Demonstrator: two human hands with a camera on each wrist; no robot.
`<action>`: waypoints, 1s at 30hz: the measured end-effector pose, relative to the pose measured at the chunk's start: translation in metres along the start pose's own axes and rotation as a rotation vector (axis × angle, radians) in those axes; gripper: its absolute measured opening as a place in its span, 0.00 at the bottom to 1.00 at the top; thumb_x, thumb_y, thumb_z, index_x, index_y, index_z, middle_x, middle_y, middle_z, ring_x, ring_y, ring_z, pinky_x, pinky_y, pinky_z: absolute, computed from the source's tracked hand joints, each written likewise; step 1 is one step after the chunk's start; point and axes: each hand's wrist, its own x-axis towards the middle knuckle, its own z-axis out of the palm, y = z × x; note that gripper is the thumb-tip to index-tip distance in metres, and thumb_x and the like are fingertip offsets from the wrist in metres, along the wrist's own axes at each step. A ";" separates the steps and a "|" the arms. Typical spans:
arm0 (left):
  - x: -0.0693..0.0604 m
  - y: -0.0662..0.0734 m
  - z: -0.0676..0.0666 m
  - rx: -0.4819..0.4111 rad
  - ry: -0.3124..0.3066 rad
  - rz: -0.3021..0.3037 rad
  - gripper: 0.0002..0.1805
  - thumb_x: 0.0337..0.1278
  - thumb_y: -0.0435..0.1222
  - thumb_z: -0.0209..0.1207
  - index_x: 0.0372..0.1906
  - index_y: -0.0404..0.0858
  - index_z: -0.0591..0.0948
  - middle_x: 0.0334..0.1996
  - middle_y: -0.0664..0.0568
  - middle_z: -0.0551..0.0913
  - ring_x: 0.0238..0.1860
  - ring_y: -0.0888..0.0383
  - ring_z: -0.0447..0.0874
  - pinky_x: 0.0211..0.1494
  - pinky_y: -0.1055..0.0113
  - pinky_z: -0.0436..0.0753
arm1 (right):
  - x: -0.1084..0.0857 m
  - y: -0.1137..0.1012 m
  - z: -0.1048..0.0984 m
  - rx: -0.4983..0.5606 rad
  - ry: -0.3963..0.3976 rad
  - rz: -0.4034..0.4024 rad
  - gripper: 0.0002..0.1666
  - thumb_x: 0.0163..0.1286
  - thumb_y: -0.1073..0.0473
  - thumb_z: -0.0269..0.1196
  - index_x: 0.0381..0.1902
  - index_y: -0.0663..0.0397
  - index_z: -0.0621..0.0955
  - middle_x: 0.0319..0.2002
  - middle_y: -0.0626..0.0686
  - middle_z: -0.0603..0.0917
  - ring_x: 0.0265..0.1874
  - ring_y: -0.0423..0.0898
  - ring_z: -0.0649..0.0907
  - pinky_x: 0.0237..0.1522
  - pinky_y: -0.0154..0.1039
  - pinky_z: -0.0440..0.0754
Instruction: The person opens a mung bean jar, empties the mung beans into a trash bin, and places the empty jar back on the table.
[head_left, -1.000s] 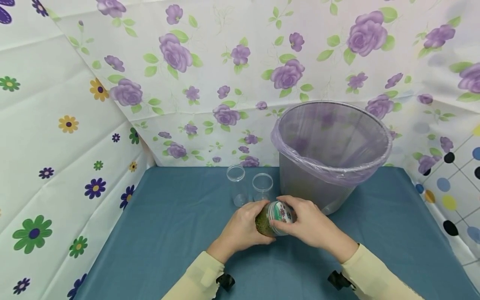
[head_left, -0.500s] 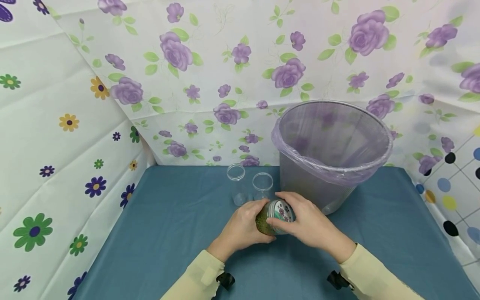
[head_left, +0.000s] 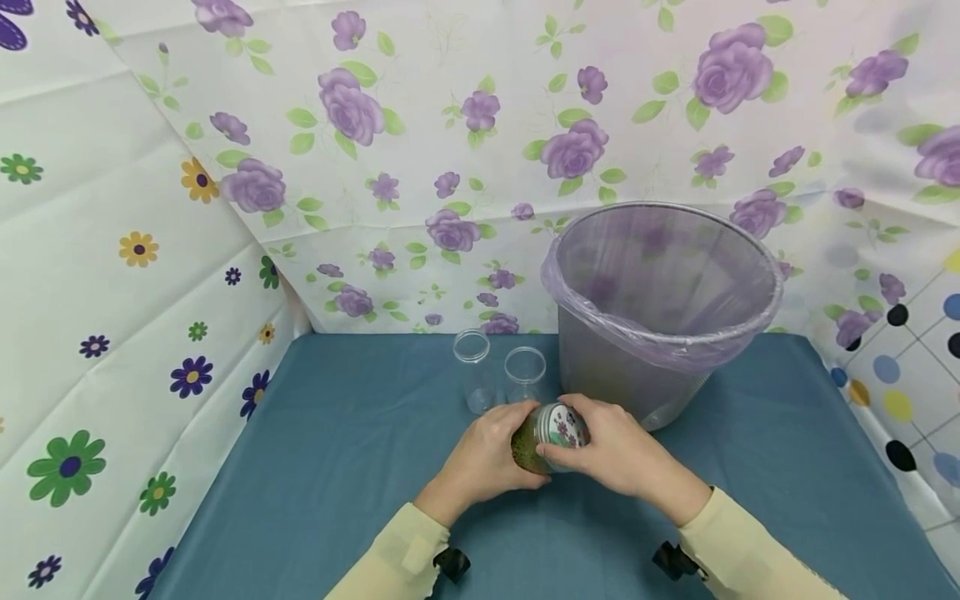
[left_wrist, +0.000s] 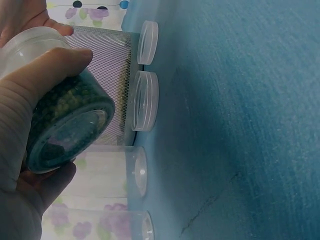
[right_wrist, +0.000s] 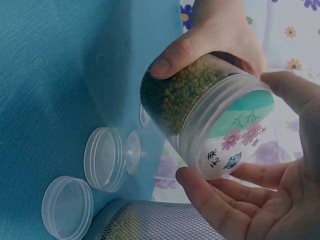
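Observation:
A clear plastic jar (head_left: 527, 447) of small green bean-like grains is held tilted above the table, its base toward the left. My left hand (head_left: 486, 452) grips the jar's body, thumb on one side and fingers round the other. On the jar's mouth sits a lid (right_wrist: 237, 132) with a flowered green and white label. My right hand (head_left: 621, 450) holds this lid by its rim between thumb and fingers. Just beyond the hands stand two clear open jars (head_left: 476, 379). Two loose clear lids (left_wrist: 146, 101) lie on the table, hidden from the head view.
A large mesh bin (head_left: 622, 367) with a purple liner (head_left: 660, 337) stands behind my right hand, near the jars. Blue cloth (head_left: 360, 433) covers the table. Flowered sheets (head_left: 420, 167) hang behind it and along both sides.
The printed label on the lid has turned between the frames as my right hand shifted slightly on the rim. My left hand and the jar's body have stayed nearly still.

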 end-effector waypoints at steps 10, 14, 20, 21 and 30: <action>-0.003 -0.003 0.001 -0.012 -0.011 -0.017 0.52 0.29 0.58 0.72 0.67 0.53 0.63 0.57 0.59 0.75 0.54 0.63 0.76 0.53 0.65 0.80 | 0.000 0.002 -0.001 -0.082 -0.005 -0.202 0.48 0.43 0.43 0.75 0.63 0.39 0.69 0.56 0.40 0.74 0.48 0.38 0.77 0.45 0.38 0.79; -0.004 -0.004 0.000 -0.001 -0.014 -0.021 0.51 0.32 0.60 0.69 0.68 0.51 0.63 0.58 0.58 0.75 0.55 0.62 0.75 0.54 0.64 0.80 | -0.001 0.000 -0.001 -0.088 -0.005 -0.240 0.52 0.42 0.40 0.75 0.65 0.34 0.66 0.62 0.42 0.69 0.56 0.41 0.74 0.51 0.42 0.79; -0.002 -0.003 -0.001 -0.005 -0.008 -0.028 0.51 0.31 0.59 0.70 0.67 0.51 0.64 0.59 0.58 0.75 0.56 0.62 0.75 0.56 0.63 0.79 | 0.000 -0.004 -0.001 -0.064 0.050 -0.124 0.50 0.49 0.23 0.60 0.67 0.32 0.61 0.68 0.47 0.63 0.59 0.47 0.74 0.50 0.47 0.79; -0.002 -0.003 -0.001 -0.008 -0.007 -0.027 0.51 0.30 0.58 0.71 0.67 0.51 0.64 0.58 0.58 0.75 0.56 0.62 0.75 0.56 0.63 0.79 | 0.000 -0.005 -0.002 -0.059 0.063 -0.099 0.49 0.51 0.23 0.57 0.67 0.34 0.62 0.67 0.48 0.65 0.57 0.47 0.76 0.49 0.47 0.80; -0.001 -0.001 0.001 -0.010 -0.002 -0.008 0.51 0.28 0.58 0.72 0.66 0.49 0.66 0.57 0.57 0.75 0.56 0.61 0.75 0.55 0.63 0.79 | 0.003 -0.002 0.000 -0.032 0.016 0.014 0.47 0.53 0.21 0.54 0.61 0.43 0.71 0.49 0.48 0.80 0.40 0.39 0.81 0.35 0.35 0.79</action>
